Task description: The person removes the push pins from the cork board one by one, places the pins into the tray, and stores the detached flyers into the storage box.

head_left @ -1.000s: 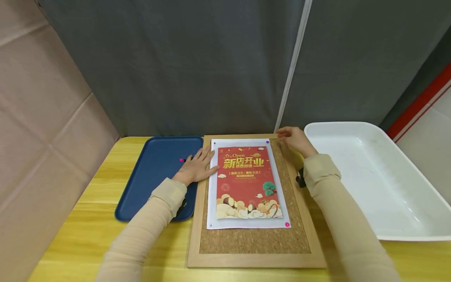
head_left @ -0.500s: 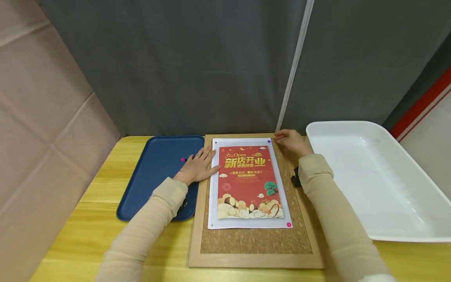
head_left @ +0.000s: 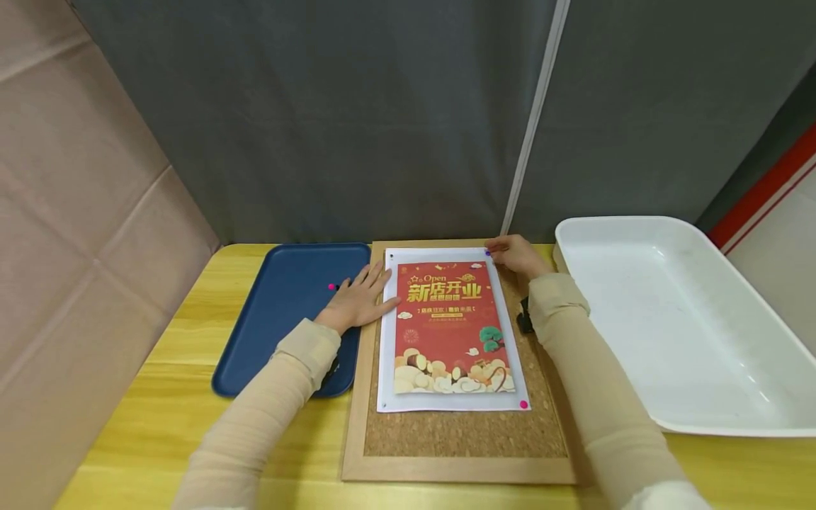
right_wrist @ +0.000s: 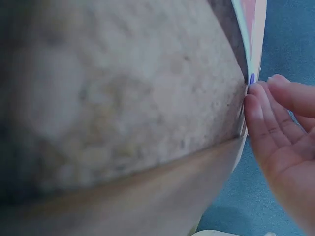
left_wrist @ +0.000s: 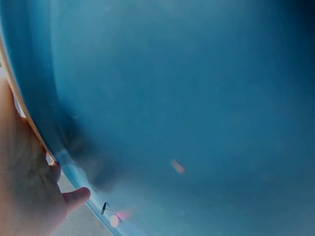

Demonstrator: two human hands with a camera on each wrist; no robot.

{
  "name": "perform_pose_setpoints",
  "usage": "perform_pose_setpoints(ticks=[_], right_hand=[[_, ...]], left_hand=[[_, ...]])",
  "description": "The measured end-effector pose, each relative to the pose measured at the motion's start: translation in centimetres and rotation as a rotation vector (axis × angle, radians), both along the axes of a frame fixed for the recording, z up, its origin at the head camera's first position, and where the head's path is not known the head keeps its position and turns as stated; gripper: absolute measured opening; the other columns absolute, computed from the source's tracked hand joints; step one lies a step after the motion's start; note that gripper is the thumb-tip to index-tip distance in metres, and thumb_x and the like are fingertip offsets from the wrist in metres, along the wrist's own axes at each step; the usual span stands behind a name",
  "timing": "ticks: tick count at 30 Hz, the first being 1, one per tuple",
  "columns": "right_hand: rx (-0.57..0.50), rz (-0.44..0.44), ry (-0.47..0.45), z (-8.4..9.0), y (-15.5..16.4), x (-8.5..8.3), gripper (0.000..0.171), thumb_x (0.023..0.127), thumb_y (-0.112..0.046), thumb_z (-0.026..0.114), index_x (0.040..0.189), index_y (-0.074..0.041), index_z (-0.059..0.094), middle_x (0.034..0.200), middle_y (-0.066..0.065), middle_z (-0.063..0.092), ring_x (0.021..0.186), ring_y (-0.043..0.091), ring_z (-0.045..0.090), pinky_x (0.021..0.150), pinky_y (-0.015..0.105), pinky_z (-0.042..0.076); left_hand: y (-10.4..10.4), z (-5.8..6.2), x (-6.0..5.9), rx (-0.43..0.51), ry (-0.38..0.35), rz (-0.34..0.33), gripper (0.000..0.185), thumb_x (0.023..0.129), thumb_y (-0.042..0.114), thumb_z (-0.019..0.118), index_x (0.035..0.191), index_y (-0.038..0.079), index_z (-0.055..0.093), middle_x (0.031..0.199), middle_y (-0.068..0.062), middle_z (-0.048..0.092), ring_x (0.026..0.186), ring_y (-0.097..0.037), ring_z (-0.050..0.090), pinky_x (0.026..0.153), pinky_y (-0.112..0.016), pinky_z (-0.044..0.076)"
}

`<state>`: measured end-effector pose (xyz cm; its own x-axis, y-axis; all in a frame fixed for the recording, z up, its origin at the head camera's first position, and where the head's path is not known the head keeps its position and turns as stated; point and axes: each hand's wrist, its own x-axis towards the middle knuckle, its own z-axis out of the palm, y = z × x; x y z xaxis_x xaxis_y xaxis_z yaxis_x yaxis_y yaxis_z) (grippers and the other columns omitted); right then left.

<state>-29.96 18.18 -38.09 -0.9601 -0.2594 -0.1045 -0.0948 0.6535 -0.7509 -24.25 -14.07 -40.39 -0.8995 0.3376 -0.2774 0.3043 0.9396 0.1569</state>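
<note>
The poster [head_left: 449, 340] lay flat on the cork board [head_left: 465, 435], nearer its top than its bottom, with the purple pin [right_wrist: 252, 77] at its upper right corner. The right hand [head_left: 519, 255] had its fingertips at that pin; whether thumb and forefinger had closed on it, I couldn't tell. The left hand [head_left: 357, 301] lay flat, fingers spread, across the board's frame and the poster's left margin, gripping nothing.

To my mind, good work there meant taking the pin's head squarely and keeping its shaft straight, since a sideways tug could have torn the paper. Firm pressure from the left palm would have kept the sheet from slipping.

The wooden table [head_left: 172, 340] had yellowish grain. Left of the board sat a blue tray [head_left: 280, 319] with a loose pink pin [left_wrist: 114, 221]; to the right, a white tub [head_left: 669, 319]. A grey curtain [head_left: 350, 127] hung behind.
</note>
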Motion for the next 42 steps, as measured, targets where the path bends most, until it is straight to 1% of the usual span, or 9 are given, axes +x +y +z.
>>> perform_pose_setpoints(ticks=[7,11,14,17,20,26,29,39,42], right_hand=[[-0.045,0.033,-0.057,-1.4,0.7,-1.8,0.042,0.091,0.001,0.052,0.133,0.009,0.05,0.127,0.028,0.057,0.115,0.033,0.055,0.096,0.035,0.05],[-0.117,0.12,0.032,-8.7,3.7,-8.3,0.037,0.085,-0.003,0.063,0.122,-0.008,0.064,0.105,0.006,0.067,0.091,0.014,0.058,0.078,0.022,0.052],[-0.049,0.144,0.084,-14.9,5.8,-13.9,0.038,0.083,-0.007,0.065,0.121,-0.01,0.065,0.101,0.003,0.066,0.087,0.012,0.056,0.07,0.019,0.05],[0.005,0.143,0.096,-17.2,6.4,-16.2,0.041,0.082,-0.006,0.065,0.123,-0.01,0.064,0.104,0.005,0.066,0.088,0.014,0.056,0.072,0.02,0.051],[0.032,0.113,0.124,-15.6,5.5,-14.7,0.039,0.08,-0.003,0.064,0.119,-0.008,0.066,0.099,0.006,0.066,0.084,0.014,0.054,0.068,0.019,0.048],[0.137,0.036,0.032,-4.3,0.5,-5.0,0.037,0.085,0.002,0.057,0.122,0.007,0.06,0.107,0.021,0.062,0.091,0.026,0.051,0.078,0.032,0.047],[0.177,0.006,0.028,-1.1,-0.9,-2.0,0.036,0.085,0.005,0.054,0.12,0.011,0.059,0.106,0.025,0.061,0.09,0.027,0.051,0.077,0.029,0.045],[0.205,-0.029,0.022,0.1,-1.8,-0.2,0.032,0.085,0.003,0.056,0.116,0.012,0.058,0.103,0.024,0.058,0.089,0.027,0.051,0.076,0.024,0.045],[0.173,0.015,0.079,-2.2,-0.7,-2.2,0.024,0.084,0.001,0.06,0.107,0.005,0.064,0.092,0.015,0.061,0.082,0.021,0.052,0.07,0.021,0.045]], left_hand=[[0.0,0.1,-0.1,-0.005,0.011,-0.004,0.077,0.095,0.062,0.031,0.155,0.022,0.005,0.164,-0.005,-0.004,0.151,-0.032,0.002,0.118,-0.061,0.012],[-0.1,0.1,-0.1,0.0,0.011,-0.004,0.078,0.095,0.062,0.031,0.155,0.022,0.004,0.164,-0.004,-0.005,0.151,-0.032,0.001,0.118,-0.061,0.012],[-0.2,0.1,-0.1,-0.001,0.008,-0.001,0.078,0.095,0.062,0.031,0.155,0.022,0.004,0.164,-0.004,-0.005,0.151,-0.032,0.001,0.118,-0.06,0.012],[-0.3,0.1,0.0,-0.001,0.005,0.0,0.078,0.095,0.062,0.031,0.155,0.022,0.004,0.164,-0.004,-0.005,0.151,-0.032,0.001,0.118,-0.06,0.012],[-0.3,0.1,0.1,-0.006,0.008,-0.005,0.077,0.095,0.062,0.031,0.155,0.021,0.004,0.163,-0.005,-0.005,0.151,-0.032,0.001,0.118,-0.061,0.013],[-0.3,0.3,0.3,-0.006,0.003,-0.012,0.077,0.096,0.061,0.031,0.155,0.021,0.004,0.163,-0.005,-0.006,0.151,-0.033,0.001,0.118,-0.061,0.013],[-0.3,0.3,0.3,-0.001,-0.001,-0.011,0.077,0.096,0.061,0.031,0.155,0.021,0.003,0.163,-0.005,-0.006,0.151,-0.033,0.0,0.118,-0.061,0.013],[-0.3,0.1,0.5,0.0,0.006,-0.016,0.076,0.096,0.06,0.031,0.155,0.02,0.004,0.163,-0.006,-0.005,0.15,-0.034,0.002,0.117,-0.061,0.014],[-0.3,0.2,0.5,0.0,0.007,-0.016,0.076,0.096,0.06,0.031,0.155,0.019,0.004,0.163,-0.007,-0.005,0.15,-0.034,0.002,0.117,-0.061,0.015]])
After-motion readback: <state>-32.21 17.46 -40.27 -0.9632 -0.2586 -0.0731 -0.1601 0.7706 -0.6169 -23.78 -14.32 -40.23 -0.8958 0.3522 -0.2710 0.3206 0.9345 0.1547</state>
